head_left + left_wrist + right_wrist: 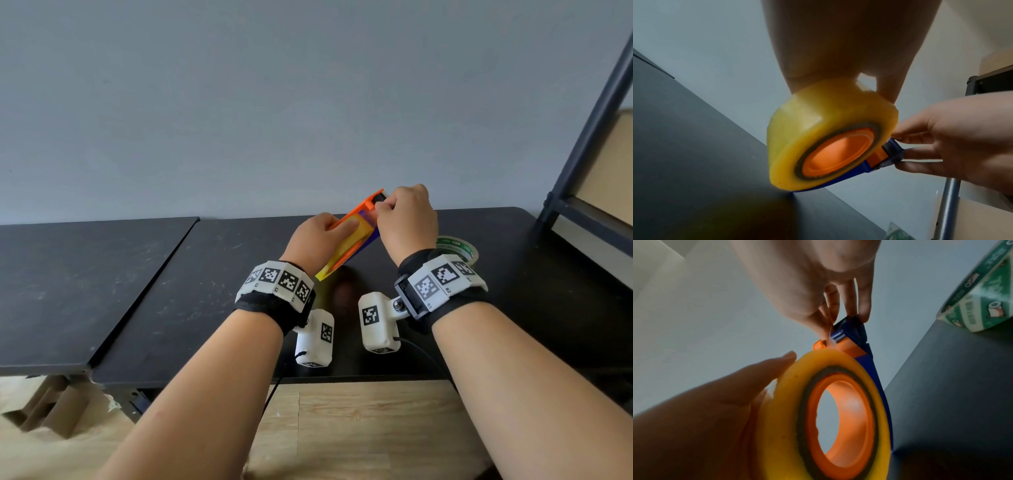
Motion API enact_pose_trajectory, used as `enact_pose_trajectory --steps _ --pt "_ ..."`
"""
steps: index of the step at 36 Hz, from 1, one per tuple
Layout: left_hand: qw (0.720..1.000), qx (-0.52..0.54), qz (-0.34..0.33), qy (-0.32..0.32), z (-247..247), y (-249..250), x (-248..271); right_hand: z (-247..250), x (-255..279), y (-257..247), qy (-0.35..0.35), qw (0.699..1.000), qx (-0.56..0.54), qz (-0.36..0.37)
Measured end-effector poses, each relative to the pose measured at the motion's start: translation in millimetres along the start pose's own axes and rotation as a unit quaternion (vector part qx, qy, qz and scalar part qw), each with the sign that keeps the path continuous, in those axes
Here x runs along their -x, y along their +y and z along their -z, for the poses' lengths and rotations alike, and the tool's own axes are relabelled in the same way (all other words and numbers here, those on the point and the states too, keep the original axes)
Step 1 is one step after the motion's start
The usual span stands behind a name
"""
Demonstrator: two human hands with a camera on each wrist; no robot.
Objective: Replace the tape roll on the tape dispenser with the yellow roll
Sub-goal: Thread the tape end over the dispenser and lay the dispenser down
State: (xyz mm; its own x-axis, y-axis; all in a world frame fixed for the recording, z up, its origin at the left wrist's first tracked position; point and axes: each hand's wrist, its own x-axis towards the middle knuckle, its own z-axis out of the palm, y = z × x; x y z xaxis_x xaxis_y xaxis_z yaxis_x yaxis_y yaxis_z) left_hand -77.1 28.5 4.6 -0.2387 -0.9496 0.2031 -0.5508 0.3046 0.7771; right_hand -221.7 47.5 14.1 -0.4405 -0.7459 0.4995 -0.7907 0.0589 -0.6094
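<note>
Black table | green printed roll, writing unreadable | hands hold dispenser

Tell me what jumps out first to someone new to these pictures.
The yellow roll glows at centre, seated on the orange-and-blue dispenser, which the left hand holds tilted above the black table. The right hand pinches at the dispenser's upper end. A green roll lies on the table behind the right wrist.

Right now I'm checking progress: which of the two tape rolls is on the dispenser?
The yellow roll, seated on the orange hub of the dispenser held in both hands. The green-printed roll lies loose on the table by the right wrist.
</note>
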Motion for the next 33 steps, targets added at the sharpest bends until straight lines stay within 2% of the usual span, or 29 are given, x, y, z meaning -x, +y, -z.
enact_pose_trajectory --steps 15,17,21,25,29,33 --pt "1.000 -0.013 -0.001 0.018 6.6 2.3 0.7 6.3 -1.6 3.3 0.027 0.999 -0.030 -0.029" --pt "0.999 -0.036 -0.015 0.014 5.3 5.6 2.9 5.5 -2.5 3.0 0.030 0.998 -0.036 -0.029" --pt "0.986 -0.154 -0.064 0.000 2.0 5.8 4.0 3.9 -5.1 2.4 0.030 0.998 -0.050 -0.024" --pt "0.970 -0.228 -0.083 0.020 0.7 6.8 2.5 3.5 -6.9 6.5 0.022 0.997 -0.076 -0.016" --pt "0.969 -0.234 -0.070 0.031 1.5 10.4 1.5 10.3 -4.1 4.5 0.006 0.992 -0.127 -0.006" --pt "0.974 -0.220 -0.057 0.014 3.3 11.2 0.0 12.0 -6.8 6.9 -0.025 0.986 -0.163 -0.023"
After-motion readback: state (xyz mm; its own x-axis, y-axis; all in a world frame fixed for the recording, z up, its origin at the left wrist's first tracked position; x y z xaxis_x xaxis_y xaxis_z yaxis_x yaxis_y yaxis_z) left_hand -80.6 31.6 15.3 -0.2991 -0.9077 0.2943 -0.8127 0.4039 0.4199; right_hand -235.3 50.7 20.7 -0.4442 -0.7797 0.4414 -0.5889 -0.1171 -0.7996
